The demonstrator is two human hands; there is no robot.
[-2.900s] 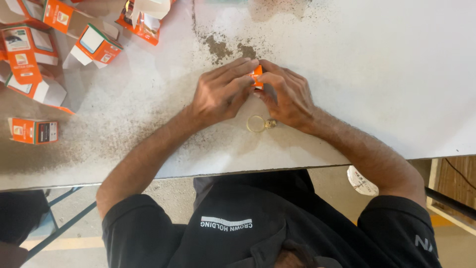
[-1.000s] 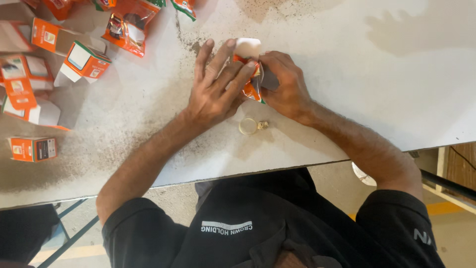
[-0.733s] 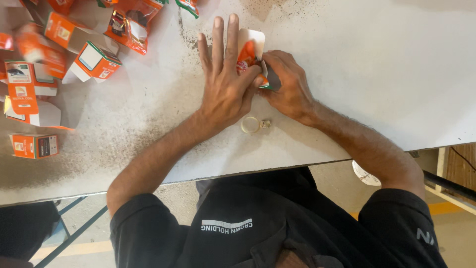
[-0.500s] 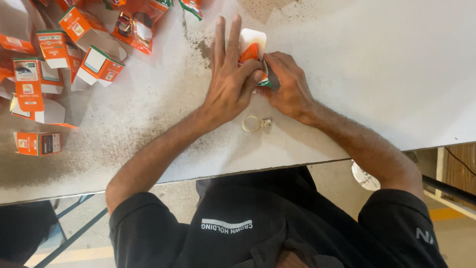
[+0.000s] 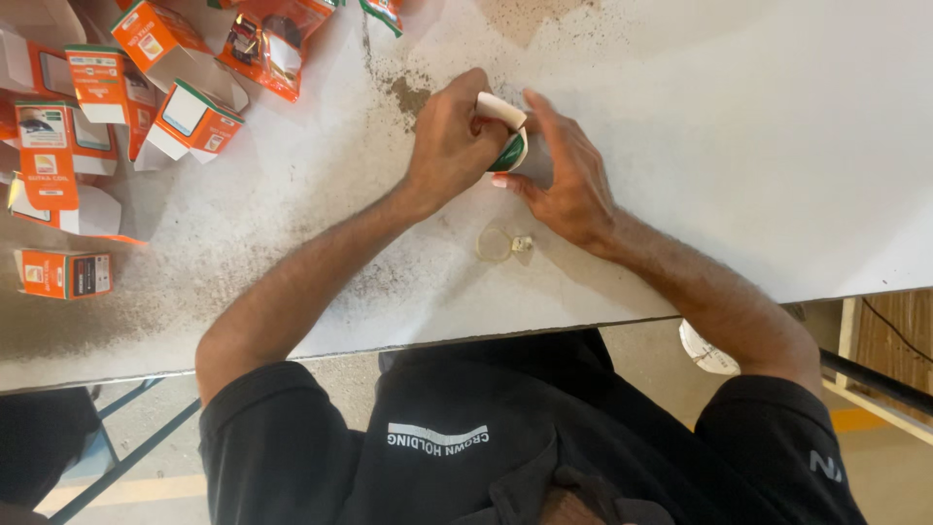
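While both hands close on the small white carton [image 5: 505,131], left hand [image 5: 449,146] pinching its flap and right hand [image 5: 569,175] bracing just beside, above the little clear part [image 5: 501,243], he seems mid-fold, with tucking the flap squarely likely next

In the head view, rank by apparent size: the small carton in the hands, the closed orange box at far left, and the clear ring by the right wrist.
1. Closed orange box and small carton: unsure, since both hands cover part of the carton.
2. Clear ring, plainly smallest.
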